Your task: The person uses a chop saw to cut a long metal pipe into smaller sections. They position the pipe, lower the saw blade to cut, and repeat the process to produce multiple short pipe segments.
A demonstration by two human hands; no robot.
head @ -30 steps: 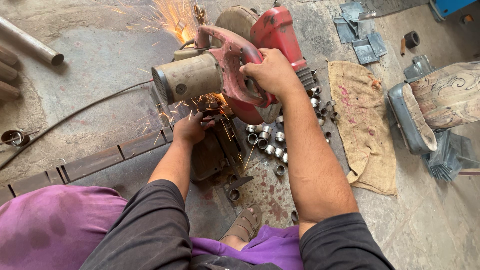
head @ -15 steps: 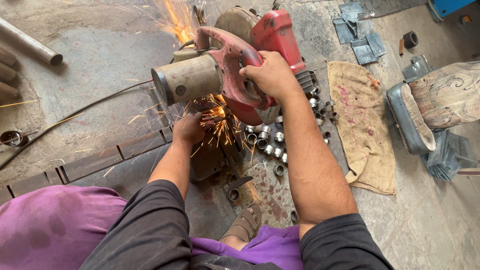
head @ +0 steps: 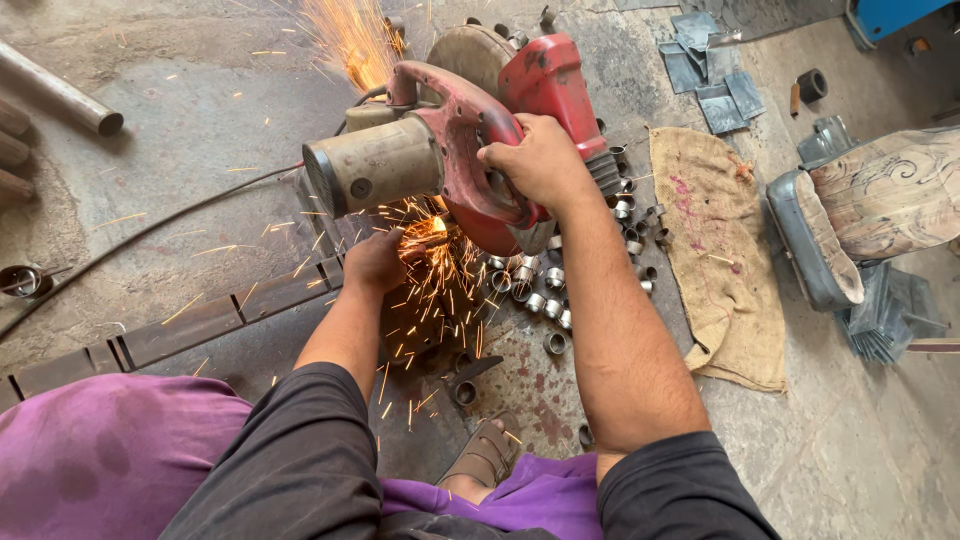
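A red chop saw (head: 540,80) with a grey motor housing (head: 375,165) stands on the concrete floor. My right hand (head: 540,160) grips its red handle from above. Under the motor my left hand (head: 375,262) holds a workpiece at the blade; the piece itself is hidden by sparks (head: 430,260) and the saw body. More sparks (head: 345,35) fly off behind the saw. Several short cut metal rings (head: 535,295) lie heaped to the right of the blade.
A burlap sack (head: 725,260) lies right of the saw, with a wooden seat on a metal frame (head: 850,215) beyond it. A flat metal bar (head: 190,325) and a cable (head: 150,230) run left. Pipes (head: 60,95) lie upper left. My sandalled foot (head: 490,455) is below.
The sparks under the motor have grown and spread toward me. The saw head has come down slightly under my right hand. My left hand stays at the blade.
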